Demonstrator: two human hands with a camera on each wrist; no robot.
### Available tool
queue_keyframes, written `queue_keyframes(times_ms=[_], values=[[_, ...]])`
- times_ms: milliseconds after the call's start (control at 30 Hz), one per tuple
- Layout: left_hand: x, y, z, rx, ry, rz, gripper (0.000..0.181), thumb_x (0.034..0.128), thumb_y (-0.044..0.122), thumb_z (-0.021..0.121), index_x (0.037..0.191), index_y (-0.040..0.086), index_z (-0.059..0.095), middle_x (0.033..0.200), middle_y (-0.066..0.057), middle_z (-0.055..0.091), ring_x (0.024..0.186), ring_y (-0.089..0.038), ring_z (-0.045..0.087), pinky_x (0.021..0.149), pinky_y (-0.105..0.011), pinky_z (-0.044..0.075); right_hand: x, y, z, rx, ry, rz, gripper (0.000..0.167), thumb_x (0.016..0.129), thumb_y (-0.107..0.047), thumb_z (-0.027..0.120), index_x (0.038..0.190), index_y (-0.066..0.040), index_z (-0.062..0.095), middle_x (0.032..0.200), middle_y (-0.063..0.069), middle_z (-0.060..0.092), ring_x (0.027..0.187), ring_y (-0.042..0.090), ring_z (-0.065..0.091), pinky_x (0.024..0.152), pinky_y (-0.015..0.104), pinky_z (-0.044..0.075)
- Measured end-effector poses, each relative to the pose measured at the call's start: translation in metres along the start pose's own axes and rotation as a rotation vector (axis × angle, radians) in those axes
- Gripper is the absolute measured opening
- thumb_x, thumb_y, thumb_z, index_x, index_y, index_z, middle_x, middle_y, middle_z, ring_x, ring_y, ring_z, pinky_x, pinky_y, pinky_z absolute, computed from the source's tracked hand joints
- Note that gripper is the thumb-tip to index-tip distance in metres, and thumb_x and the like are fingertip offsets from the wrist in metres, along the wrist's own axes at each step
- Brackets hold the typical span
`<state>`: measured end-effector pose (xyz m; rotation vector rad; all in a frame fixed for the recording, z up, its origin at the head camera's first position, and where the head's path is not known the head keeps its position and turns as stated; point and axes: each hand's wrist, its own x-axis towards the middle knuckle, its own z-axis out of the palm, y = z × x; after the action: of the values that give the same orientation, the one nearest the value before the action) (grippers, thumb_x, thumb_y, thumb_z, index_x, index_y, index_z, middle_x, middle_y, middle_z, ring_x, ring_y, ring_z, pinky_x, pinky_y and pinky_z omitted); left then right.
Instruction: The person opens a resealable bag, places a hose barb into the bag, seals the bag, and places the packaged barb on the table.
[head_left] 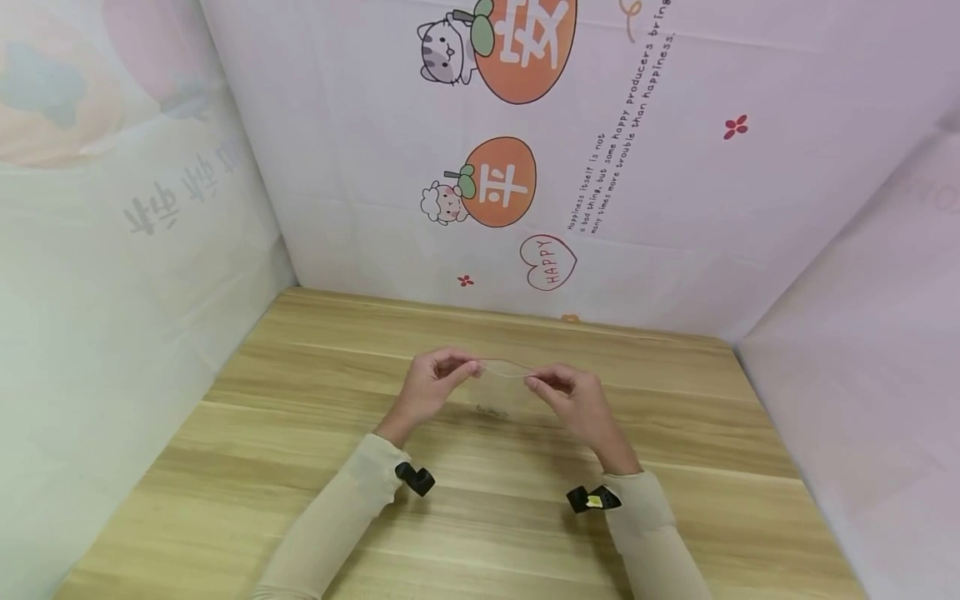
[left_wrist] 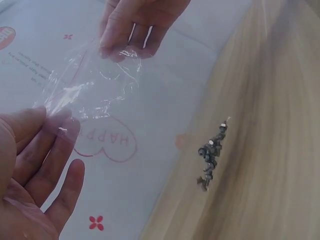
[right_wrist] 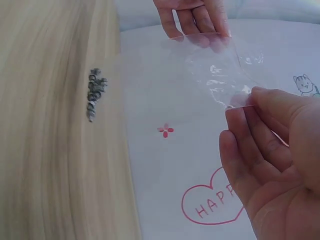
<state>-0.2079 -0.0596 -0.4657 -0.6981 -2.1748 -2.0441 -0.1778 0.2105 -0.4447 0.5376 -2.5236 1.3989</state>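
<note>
A clear plastic bag (head_left: 504,385) is stretched between the two hands above the table. My left hand (head_left: 429,385) pinches one upper corner between thumb and fingers. The opposite corner is pinched by my right hand (head_left: 581,404). The bag's mouth edges stand slightly apart in the head view. In the left wrist view the film (left_wrist: 95,82) looks crinkled and shiny, with nothing visible inside. Small dark metal pieces, apparently screws (left_wrist: 210,155), lie in a narrow pile on the table. The right wrist view shows the same screws (right_wrist: 94,92), apart from both hands.
The wood-grain table (head_left: 450,533) is enclosed by a printed white cloth at the back (head_left: 360,208), with pale cloth walls at left (head_left: 150,292) and right (head_left: 862,358). A small black device (head_left: 415,479) sits on each wrist over beige sleeves.
</note>
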Motion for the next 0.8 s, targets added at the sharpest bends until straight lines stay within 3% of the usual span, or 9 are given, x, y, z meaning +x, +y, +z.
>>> queue_keyframes(times_ms=[200, 400, 567, 800], values=[[0.000, -0.009, 0.002, -0.004, 0.006, -0.052, 0.021, 0.1037, 0.021, 0.070, 0.112, 0.004, 0.078, 0.106, -0.018, 0.080, 0.096, -0.023, 0.078, 0.095, -0.049, 0.062, 0.001, 0.005, 0.003, 0.041, -0.005, 0.013, 0.016, 0.100, -0.022, 0.075, 0.110, -0.010, 0.080, 0.102, 0.007, 0.081, 0.094, 0.016, 0.076, 0.089, 0.026, 0.062], [0.001, -0.010, 0.005, -0.005, -0.009, -0.059, 0.021, 0.1037, 0.022, 0.070, 0.113, 0.005, 0.077, 0.106, -0.016, 0.081, 0.095, -0.018, 0.078, 0.090, -0.032, 0.064, 0.005, 0.003, 0.004, 0.047, -0.056, 0.035, 0.019, 0.098, -0.022, 0.078, 0.112, -0.010, 0.079, 0.105, 0.006, 0.080, 0.097, 0.015, 0.075, 0.090, 0.025, 0.062], [0.000, -0.011, 0.007, -0.021, -0.024, -0.074, 0.022, 0.1035, 0.023, 0.070, 0.113, 0.004, 0.077, 0.108, -0.015, 0.081, 0.096, -0.016, 0.078, 0.091, -0.026, 0.062, 0.014, -0.004, 0.000, -0.050, -0.162, 0.020, 0.029, 0.096, -0.031, 0.080, 0.118, -0.011, 0.077, 0.113, 0.005, 0.079, 0.104, 0.020, 0.076, 0.095, 0.038, 0.063], [-0.001, -0.009, 0.006, -0.033, -0.017, -0.060, 0.022, 0.1037, 0.022, 0.070, 0.115, 0.005, 0.077, 0.108, -0.016, 0.080, 0.097, -0.018, 0.077, 0.093, -0.032, 0.063, 0.043, -0.024, 0.003, -0.130, -0.355, -0.040, 0.038, 0.099, -0.035, 0.077, 0.125, -0.006, 0.075, 0.121, 0.008, 0.078, 0.111, 0.023, 0.075, 0.100, 0.046, 0.061]])
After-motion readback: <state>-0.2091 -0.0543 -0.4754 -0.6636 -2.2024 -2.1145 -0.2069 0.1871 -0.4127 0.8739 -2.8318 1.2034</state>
